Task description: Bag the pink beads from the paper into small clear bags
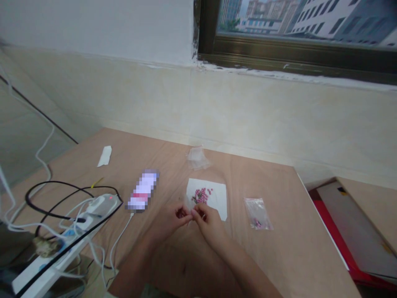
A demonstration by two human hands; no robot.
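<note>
Pink beads lie in a small heap on a white sheet of paper, with a few darker bits at the heap's left side. Just in front of the paper, my left hand and my right hand meet fingertip to fingertip. Both are closed in a pinch. Whatever sits between the fingers is too small to make out. To the right of my hands rests a clear plastic bag with a few small dark pink pieces at its bottom.
Behind the paper lie clear plastic bags. A charging phone is on the left, beyond it a white scrap. A power strip with tangled cables fills the left front. The table meets the wall at the back.
</note>
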